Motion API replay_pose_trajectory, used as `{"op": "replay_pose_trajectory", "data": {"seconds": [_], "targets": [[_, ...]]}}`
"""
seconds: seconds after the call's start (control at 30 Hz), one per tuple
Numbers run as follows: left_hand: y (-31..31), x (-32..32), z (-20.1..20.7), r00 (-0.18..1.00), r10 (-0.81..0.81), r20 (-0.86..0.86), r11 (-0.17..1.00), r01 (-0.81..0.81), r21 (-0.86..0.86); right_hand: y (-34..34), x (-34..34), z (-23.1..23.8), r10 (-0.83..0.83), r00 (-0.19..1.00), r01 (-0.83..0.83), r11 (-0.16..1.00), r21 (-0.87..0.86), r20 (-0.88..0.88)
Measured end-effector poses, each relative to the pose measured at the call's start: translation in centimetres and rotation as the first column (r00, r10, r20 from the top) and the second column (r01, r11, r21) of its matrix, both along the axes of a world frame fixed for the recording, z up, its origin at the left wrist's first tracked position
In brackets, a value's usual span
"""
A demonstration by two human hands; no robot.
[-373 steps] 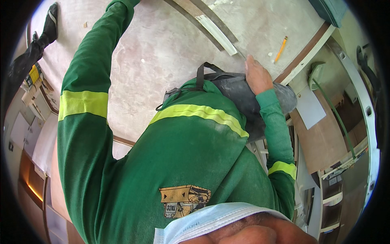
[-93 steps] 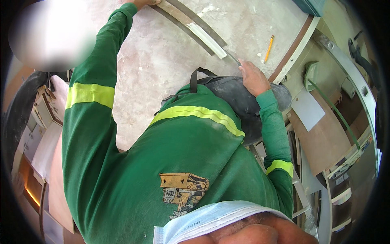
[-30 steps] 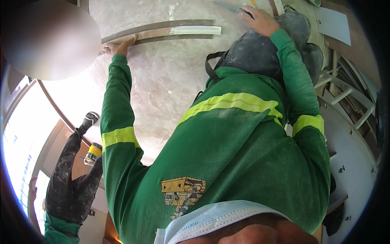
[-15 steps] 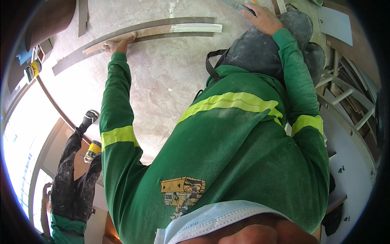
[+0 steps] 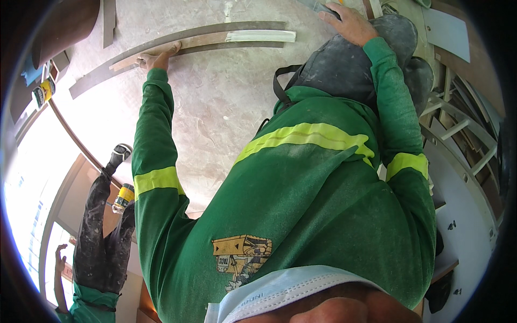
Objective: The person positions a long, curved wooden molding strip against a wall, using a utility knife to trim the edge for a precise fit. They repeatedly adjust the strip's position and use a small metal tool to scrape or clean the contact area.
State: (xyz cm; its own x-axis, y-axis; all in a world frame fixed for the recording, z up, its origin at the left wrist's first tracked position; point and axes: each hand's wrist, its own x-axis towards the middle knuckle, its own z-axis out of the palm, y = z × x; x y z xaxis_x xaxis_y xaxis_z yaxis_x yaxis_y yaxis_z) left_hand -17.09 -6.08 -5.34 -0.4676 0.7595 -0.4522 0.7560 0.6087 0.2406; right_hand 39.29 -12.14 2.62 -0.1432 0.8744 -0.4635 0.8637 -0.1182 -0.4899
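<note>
My left hand [image 5: 159, 58] grips a narrow brown wooden strip [image 5: 202, 41] near its left end, with the thumb along the top. White coating covers the strip's right end. It lies over a wider, grey-brown slat [image 5: 125, 63] on the pale floor, and the slat's edges show on both sides. At the top right, my right hand [image 5: 351, 26] is closed round the dark handle of a flat grey-bladed tool [image 5: 311, 5], with a bit of orange by the fingers. The frame's top edge cuts off part of the blade, so its exact kind cannot be told.
A co-worker in dark trousers [image 5: 102, 231] stands at the lower left beside a yellow-and-dark can [image 5: 124, 197]. Another can [image 5: 43, 92] sits farther up. A white ladder [image 5: 458, 129] and stacked boards lie at right. A dusty pale floor [image 5: 215, 107] spreads between.
My hands and the wooden strip have hardly moved. The co-worker's body and raised hand have shifted slightly.
</note>
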Motion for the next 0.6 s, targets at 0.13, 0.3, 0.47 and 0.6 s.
{"op": "replay_pose_trajectory", "data": {"seconds": [0.13, 0.3, 0.47, 0.6], "targets": [[0.0, -5.4, -4.5, 0.995, -0.094, -0.022, 0.995, 0.094, -0.028, 0.1, 0.7, -4.0, 0.075, 0.992, -0.061, 0.989, 0.137, -0.098], [0.4, -0.2, -1.2, 1.0, -0.007, -0.03, 1.0, 0.007, 0.003, 0.2, -3.9, -4.3, 0.084, 0.985, -0.064, 0.99, 0.128, -0.153], [-0.5, 0.9, 2.3, 0.984, 0.095, 0.149, 0.991, -0.108, 0.081, 5.4, -16.3, -5.1, 0.433, 0.858, -0.356, 0.889, 0.288, -0.277], [-0.6, 0.3, 1.1, 0.989, 0.112, 0.098, 0.989, -0.121, 0.085, 10.2, -28.8, -5.4, 0.531, 0.792, -0.444, 0.84, 0.313, -0.3]]}}
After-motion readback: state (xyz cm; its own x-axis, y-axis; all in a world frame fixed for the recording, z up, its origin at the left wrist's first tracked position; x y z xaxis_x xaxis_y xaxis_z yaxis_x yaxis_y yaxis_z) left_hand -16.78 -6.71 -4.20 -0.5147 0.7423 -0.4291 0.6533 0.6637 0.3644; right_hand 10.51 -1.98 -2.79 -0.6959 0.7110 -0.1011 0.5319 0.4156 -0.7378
